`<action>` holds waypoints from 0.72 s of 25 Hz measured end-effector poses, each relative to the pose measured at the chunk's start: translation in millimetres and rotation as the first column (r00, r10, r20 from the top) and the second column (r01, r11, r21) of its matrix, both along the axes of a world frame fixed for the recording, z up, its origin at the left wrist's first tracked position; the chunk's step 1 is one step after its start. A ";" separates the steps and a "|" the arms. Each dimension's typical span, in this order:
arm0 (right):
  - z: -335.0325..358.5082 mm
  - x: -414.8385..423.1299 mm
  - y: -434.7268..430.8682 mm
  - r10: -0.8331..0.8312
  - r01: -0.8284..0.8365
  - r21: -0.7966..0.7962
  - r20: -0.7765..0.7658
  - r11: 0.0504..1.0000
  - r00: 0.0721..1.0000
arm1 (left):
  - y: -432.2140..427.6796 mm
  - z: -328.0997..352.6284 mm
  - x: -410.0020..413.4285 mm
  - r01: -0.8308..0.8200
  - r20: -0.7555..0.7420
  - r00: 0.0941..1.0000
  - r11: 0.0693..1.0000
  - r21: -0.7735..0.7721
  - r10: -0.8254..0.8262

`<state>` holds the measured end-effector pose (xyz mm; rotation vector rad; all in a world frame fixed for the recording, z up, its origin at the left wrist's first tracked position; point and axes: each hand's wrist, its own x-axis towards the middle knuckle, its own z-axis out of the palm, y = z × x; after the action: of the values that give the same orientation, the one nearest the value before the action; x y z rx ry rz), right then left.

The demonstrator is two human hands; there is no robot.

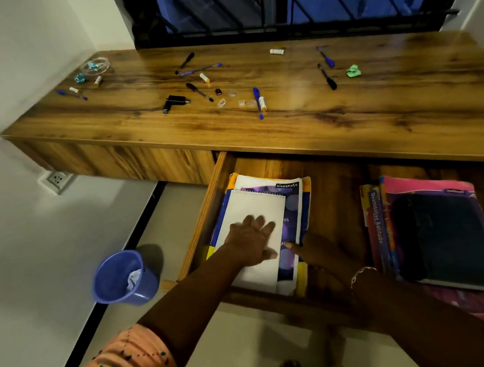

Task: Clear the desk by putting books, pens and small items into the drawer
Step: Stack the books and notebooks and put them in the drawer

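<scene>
Left hand (pixel 251 239) flat; right hand (pixel 316 250) beside.

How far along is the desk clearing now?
Done: books lie in the open drawer as a left stack and a right stack. In hand: the left hand presses flat on the white notebook atop the left stack, the right hand at its edge. Left: pens, a green paper wad and small bits on the desk.
</scene>
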<state>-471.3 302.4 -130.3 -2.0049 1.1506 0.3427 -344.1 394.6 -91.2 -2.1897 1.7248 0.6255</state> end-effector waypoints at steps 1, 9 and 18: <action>0.5 -2.6 -0.4 0.040 -0.041 -0.039 -0.017 0.998 0.999 | 2.9 -4.8 -1.6 0.005 -0.005 1.000 0.999 0.038 -0.005; 25.7 -45.0 -18.8 0.259 -0.289 -0.367 -0.129 0.884 0.957 | -2.5 -4.1 -34.4 -0.073 -0.027 0.997 0.985 -0.158 0.070; 47.8 -120.4 9.8 0.202 -0.211 -0.522 -0.074 0.826 0.976 | 13.1 2.3 -119.2 -0.065 -0.039 0.998 0.885 -0.461 0.053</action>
<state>-591.7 312.2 -82.5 -2.6285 1.1202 0.1542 -463.4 407.8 -89.0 -2.5618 1.9907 0.2684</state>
